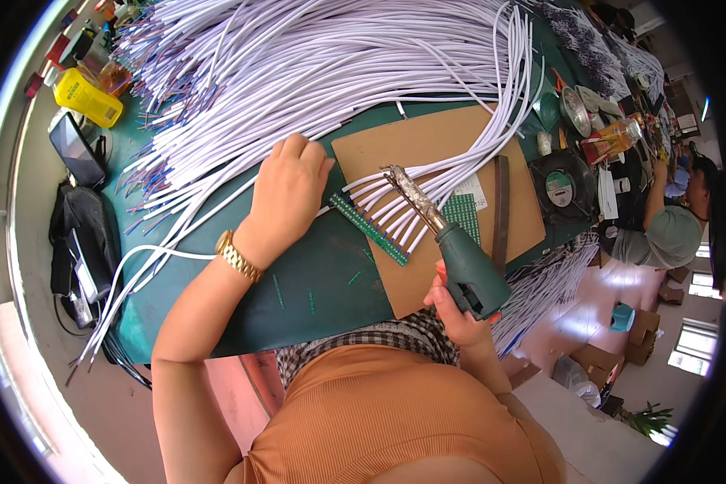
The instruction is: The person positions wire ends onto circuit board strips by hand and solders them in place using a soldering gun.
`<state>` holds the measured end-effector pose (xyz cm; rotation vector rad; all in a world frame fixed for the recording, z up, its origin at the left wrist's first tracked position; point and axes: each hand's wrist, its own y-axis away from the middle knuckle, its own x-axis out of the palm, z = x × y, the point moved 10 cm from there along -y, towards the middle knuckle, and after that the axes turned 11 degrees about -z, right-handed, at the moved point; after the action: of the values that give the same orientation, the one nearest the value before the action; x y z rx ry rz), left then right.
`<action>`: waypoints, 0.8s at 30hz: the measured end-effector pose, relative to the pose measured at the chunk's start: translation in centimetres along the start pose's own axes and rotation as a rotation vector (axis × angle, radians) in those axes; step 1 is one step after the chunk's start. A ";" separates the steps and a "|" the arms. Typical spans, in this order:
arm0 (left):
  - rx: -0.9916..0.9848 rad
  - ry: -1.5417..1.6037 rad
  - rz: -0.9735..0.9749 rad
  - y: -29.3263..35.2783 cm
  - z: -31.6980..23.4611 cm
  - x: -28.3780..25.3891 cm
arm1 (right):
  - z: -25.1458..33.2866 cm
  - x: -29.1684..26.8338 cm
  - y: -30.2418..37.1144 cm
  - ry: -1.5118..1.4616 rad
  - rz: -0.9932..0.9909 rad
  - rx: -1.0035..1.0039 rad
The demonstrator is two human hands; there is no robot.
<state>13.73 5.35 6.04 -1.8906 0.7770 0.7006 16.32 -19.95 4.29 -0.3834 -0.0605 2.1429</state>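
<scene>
My right hand [458, 317] grips a soldering iron [468, 266] with a dark green handle. Its scorched metal tip points up and left over several white cables. Those cables [395, 202] end in a row along a narrow green circuit board strip [369, 230], which lies slantwise at the left edge of a cardboard sheet [395, 145]. Left of the strip, my left hand [290, 189] is closed, wearing a gold watch at the wrist. A white cable [181, 252] runs under that wrist, and a short white end shows beside the strip; the fingers hide the part between.
A large heap of white cables [315, 64] covers the table's far side. On the cardboard lie a green perforated board [462, 216] and a dark bar [501, 210]. Right of it stands a black fan [561, 188]. A yellow bottle [87, 97] and phone [78, 151] are left; another person [673, 234] sits far right.
</scene>
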 end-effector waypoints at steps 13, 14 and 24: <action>0.097 -0.335 -0.058 -3.4 1.5 3.3 | -0.3 -2.4 -0.9 -0.276 -0.168 0.077; 0.029 -0.165 -0.166 -3.4 2.0 1.8 | -0.4 -2.2 -0.9 -0.316 -0.155 0.098; 0.170 0.392 0.151 1.5 -10.9 -5.8 | 1.2 2.1 -3.4 -0.756 -0.121 0.373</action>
<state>10.47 -3.81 13.86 -1.8480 1.1976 0.3409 17.55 -16.18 5.51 0.6379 -0.1057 2.0099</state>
